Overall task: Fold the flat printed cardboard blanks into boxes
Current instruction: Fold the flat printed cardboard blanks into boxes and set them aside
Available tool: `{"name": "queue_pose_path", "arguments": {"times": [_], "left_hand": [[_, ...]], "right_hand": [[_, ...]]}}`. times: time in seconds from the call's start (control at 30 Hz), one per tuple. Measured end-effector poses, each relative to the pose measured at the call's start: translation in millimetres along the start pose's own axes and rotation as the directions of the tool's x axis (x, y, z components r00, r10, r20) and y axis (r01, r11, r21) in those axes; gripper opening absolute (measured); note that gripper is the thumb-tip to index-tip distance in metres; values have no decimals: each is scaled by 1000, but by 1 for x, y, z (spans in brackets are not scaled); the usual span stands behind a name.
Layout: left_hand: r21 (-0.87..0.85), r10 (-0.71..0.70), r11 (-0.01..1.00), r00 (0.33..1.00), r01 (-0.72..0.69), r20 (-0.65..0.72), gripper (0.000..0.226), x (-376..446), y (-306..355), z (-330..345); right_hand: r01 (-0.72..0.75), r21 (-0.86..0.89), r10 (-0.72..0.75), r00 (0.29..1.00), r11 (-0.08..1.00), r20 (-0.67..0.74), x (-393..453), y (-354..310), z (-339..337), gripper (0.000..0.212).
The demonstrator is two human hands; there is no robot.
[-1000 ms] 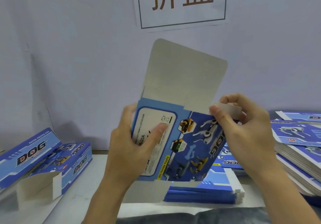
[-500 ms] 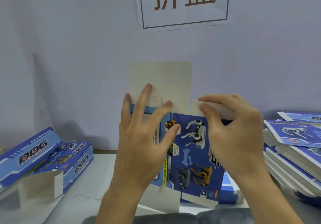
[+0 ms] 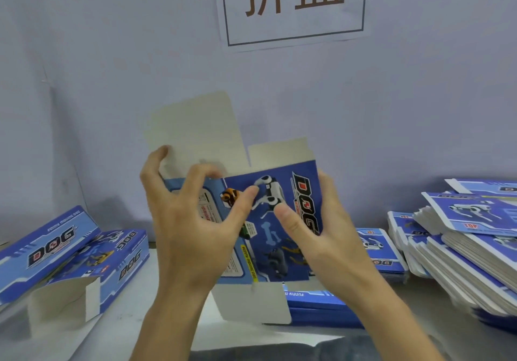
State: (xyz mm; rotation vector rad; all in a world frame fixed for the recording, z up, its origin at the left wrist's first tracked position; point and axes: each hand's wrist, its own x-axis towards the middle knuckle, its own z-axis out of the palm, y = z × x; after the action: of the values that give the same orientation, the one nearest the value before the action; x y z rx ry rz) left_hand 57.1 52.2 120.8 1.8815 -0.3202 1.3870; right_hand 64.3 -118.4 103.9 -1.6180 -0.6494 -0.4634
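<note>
The right hand (image 3: 321,237) has left the small top flap and now grips the box (image 3: 268,220) side

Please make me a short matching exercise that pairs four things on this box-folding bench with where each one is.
Things:
1. half-folded box
2. finished boxes
3. pile of flat blanks
4. paper sign

Places:
A. on the wall above the table
B. on the table at the far right
C. held up between the left hand and the right hand
D. on the table at the left

Pairs: 1-C, 2-D, 3-B, 4-A
</note>
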Motion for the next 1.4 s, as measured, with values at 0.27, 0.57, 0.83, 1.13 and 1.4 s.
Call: {"name": "queue_pose_path", "arguments": {"times": [0.27, 0.57, 0.83, 1.13, 1.4], "left_hand": [[-120, 134, 985, 986, -122, 103, 50, -3, 23, 4], [-566, -82, 809, 984, 159, 160, 77, 0, 26, -3], [-483, -321, 680, 816, 552, 481, 87, -18, 16, 23], [-443, -274, 778, 876, 444, 396, 36, -15, 19, 24], [-464, -316, 685, 803, 562, 506, 46, -12, 15, 16]], "right_hand": [[-167, 98, 159, 984, 981, 84, -1, 7, -5, 90], [-151, 244, 131, 987, 958, 94, -4, 14, -19, 77], [-134, 320, 153, 988, 938, -34, -2, 7, -19, 66], [-74, 219, 113, 979, 973, -168, 5, 6, -13, 92], [13, 199, 36, 970, 980, -241, 3, 5, -11, 73]]}}
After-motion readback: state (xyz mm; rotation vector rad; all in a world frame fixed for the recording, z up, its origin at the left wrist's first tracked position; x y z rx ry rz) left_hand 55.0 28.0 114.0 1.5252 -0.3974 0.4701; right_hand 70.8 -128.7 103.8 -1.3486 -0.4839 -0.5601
